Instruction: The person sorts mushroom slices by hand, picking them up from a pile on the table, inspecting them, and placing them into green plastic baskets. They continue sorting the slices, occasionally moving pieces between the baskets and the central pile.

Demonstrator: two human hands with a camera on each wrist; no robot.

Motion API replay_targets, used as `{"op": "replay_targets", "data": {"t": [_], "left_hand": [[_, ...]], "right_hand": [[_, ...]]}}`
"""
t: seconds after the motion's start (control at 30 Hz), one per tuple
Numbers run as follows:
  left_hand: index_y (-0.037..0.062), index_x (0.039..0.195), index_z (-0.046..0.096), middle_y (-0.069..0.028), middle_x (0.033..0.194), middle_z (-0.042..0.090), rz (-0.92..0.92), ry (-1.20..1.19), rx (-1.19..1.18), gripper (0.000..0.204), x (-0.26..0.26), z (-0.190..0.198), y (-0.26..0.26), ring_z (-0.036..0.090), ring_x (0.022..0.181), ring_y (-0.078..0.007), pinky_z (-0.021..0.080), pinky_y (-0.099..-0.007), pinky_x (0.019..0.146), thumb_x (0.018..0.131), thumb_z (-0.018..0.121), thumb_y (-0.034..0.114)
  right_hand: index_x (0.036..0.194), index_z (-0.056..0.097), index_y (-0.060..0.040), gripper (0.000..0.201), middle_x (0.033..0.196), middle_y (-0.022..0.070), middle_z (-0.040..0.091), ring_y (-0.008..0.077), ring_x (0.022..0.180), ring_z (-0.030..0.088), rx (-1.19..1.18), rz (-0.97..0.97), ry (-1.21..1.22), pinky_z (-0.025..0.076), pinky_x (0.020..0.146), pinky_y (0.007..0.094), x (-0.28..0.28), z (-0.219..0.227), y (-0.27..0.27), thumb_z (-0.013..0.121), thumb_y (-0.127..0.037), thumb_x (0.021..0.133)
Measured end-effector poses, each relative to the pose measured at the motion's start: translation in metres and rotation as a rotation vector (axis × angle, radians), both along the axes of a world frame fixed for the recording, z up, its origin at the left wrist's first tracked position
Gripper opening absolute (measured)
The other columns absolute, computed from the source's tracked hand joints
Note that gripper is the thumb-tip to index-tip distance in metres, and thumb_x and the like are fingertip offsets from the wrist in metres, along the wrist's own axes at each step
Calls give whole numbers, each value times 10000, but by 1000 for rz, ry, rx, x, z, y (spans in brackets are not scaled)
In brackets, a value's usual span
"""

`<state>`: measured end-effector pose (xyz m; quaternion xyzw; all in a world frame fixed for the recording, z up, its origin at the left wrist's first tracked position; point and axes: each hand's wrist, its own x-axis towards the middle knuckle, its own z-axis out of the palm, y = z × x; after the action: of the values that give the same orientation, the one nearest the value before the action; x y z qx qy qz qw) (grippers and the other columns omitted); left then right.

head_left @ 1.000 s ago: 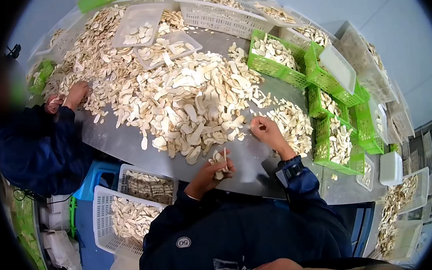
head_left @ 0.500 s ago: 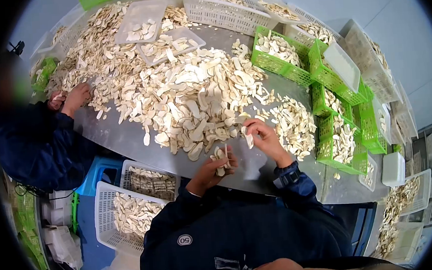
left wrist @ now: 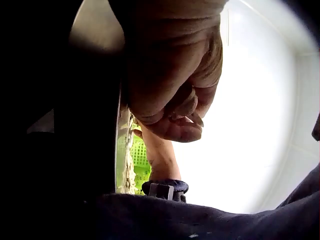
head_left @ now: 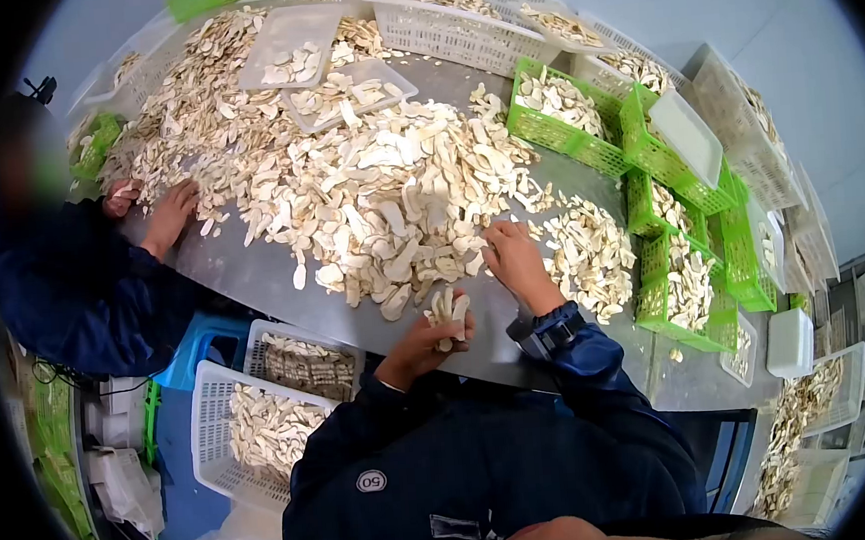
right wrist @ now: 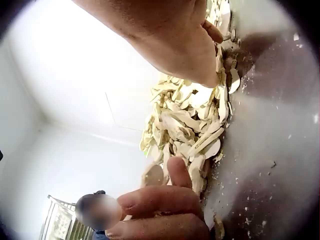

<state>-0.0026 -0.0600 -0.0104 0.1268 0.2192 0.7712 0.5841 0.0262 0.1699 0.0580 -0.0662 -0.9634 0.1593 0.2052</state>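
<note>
Pale dried slices form a large heap [head_left: 386, 183] on the metal table. The left hand [head_left: 423, 351] grips several slices [head_left: 446, 314] upright near the table's front edge; in the left wrist view this hand [left wrist: 175, 85] has curled fingers. At the heap's right front edge, the right hand [head_left: 519, 264] reaches down with its fingertips at the slices, and no slice shows clearly in its grasp. The right wrist view has the right hand [right wrist: 175, 40] at the top, over the slices [right wrist: 185, 120], and the left hand's fingers [right wrist: 160, 200] at the bottom beside a slice.
A smaller pile [head_left: 592, 254] lies right of the right hand, beside green baskets [head_left: 569, 135] holding slices. White crates [head_left: 456, 38] line the back. Another person's hand [head_left: 170, 218] works at the left. A filled crate [head_left: 264, 437] stands below the table's front edge.
The right hand picked up a slice at the heap's edge, then moved slightly up and left; that slice no longer shows in it. The left hand keeps its slices, now turned more face-on.
</note>
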Motion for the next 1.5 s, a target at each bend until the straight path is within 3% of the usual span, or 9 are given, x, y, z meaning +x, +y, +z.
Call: {"op": "replay_targets", "data": {"t": [0.17,0.33,0.6,0.77,1.1,1.17,1.27,1.37,1.5], "left_hand": [[121,1383,400,-110,1191,568,-9,5,-90,544,1,20,-3,607,1018,-215,545,-346,794,898,647,143],[105,1378,401,-107,1201,570,-7,-40,-82,519,2,20,-2,613,1038,-217,560,-354,807,911,625,131],[97,1266,490,-60,1104,597,13,-4,-100,336,2,17,-3,602,993,-157,540,-313,804,953,566,195],[87,1298,462,-55,1096,590,9,-18,-99,379,2,20,-4,597,978,-152,530,-320,815,951,570,194],[91,1437,301,-38,997,535,3,-126,-10,572,2,8,-1,564,884,-134,515,-325,785,940,571,178],[97,1436,304,-36,988,528,-9,-109,-4,567,0,6,1,563,880,-135,514,-327,780,941,568,175],[105,1428,318,-38,1013,535,8,-92,0,547,1,2,1,568,895,-142,517,-330,789,943,561,170],[116,1420,332,-52,1094,552,32,-86,-19,534,1,3,-1,579,949,-157,521,-339,817,942,564,164],[130,1419,336,-94,1261,529,55,-110,-36,543,1,7,-3,569,1112,-215,508,-373,891,930,570,127]], "right_hand": [[895,654,-30,116,852,114,631,358,823,587,-232,-80,-61,496,737,419,13,10,5,600,-123,853],[1007,653,-24,203,677,30,593,66,582,543,-857,-242,-100,438,545,230,48,2,33,583,-206,953],[1035,620,-21,189,748,17,630,69,650,570,-1091,-338,152,444,608,199,102,31,73,557,-191,984],[977,572,-50,161,834,14,598,76,708,545,-1312,-291,1170,453,602,220,125,62,112,519,-201,1000],[966,570,-66,161,775,-13,576,65,620,513,-1707,-335,1141,420,516,180,102,43,100,465,-177,1019],[1095,586,-27,205,788,-11,591,64,645,541,-1594,-348,649,434,535,219,86,18,91,512,-181,982],[1099,656,-64,219,865,71,686,129,686,621,-669,-224,-44,510,655,273,56,10,41,574,-192,942],[1078,662,-59,230,974,122,666,293,895,642,-50,-3,12,535,771,380,29,0,16,613,-141,869],[1015,655,-68,209,923,124,630,341,936,607,-28,-80,-127,525,782,417,21,-2,3,635,-144,821]]}}
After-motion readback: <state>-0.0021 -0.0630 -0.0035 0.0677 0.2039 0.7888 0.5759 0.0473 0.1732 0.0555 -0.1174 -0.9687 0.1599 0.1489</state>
